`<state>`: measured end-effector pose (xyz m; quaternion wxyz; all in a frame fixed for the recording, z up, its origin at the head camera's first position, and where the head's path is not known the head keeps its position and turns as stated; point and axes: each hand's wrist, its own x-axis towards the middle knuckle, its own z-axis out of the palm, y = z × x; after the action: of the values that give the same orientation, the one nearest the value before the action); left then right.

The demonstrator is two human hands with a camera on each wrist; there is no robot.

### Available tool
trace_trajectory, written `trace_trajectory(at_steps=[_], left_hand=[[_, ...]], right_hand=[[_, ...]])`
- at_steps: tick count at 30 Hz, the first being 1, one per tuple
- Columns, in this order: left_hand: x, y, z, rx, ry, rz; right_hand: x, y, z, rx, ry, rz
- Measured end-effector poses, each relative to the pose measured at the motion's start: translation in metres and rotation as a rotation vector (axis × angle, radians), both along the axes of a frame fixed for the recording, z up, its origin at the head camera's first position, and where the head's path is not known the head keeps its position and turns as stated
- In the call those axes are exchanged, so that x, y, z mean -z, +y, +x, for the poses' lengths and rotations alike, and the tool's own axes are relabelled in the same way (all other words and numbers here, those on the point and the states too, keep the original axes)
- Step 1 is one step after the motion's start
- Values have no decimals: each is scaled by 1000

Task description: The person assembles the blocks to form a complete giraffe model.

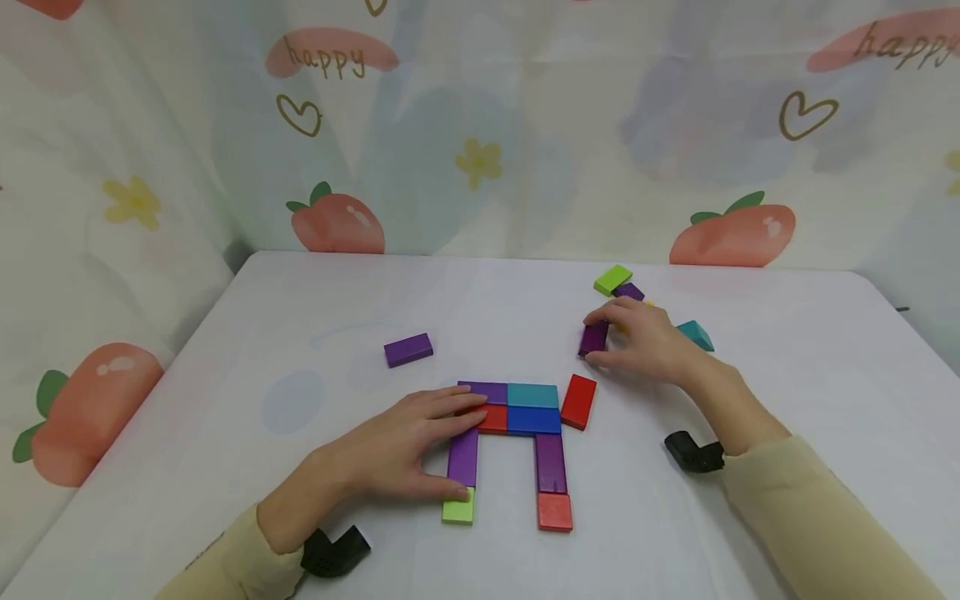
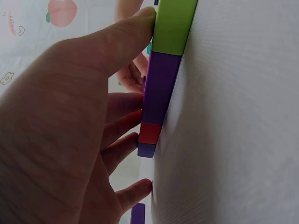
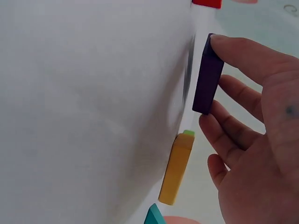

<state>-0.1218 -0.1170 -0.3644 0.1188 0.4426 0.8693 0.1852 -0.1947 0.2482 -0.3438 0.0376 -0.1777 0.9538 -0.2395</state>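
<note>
My right hand (image 1: 643, 337) pinches a purple block (image 1: 593, 339) by its two ends, between thumb and fingers. In the right wrist view this block (image 3: 208, 77) appears just off the table. With fairly straight fingers, my left hand (image 1: 405, 442) rests on the left side of a flat block arrangement. Its thumb touches a light green block (image 1: 457, 510), and its fingertips lie over a purple block (image 1: 487, 392) and a red block (image 1: 493, 419). A teal block (image 1: 532, 395) and a blue block (image 1: 534, 421) lie beside these. Purple legs extend toward me, the right one ending in a red block (image 1: 554, 512).
A loose red block (image 1: 579, 402) lies right of the arrangement, and a purple block (image 1: 408, 350) behind it to the left. Beyond my right hand are a green block (image 1: 612, 279), a yellow block (image 3: 176, 169) and a teal block (image 1: 696, 335). Patterned cloth hangs behind the table.
</note>
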Motion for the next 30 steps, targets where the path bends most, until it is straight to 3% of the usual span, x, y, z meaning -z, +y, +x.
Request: trace_trajectory(at_steps=[8, 18, 30], left_hand=[[1, -1, -1, 3, -3, 4], [1, 0, 0, 0, -12, 5], [1, 0, 0, 4, 4, -2]], right_hand=[[1, -4, 13, -66, 13, 0], [1, -2, 17, -49, -49, -34], [1, -5, 20, -55, -64, -29]])
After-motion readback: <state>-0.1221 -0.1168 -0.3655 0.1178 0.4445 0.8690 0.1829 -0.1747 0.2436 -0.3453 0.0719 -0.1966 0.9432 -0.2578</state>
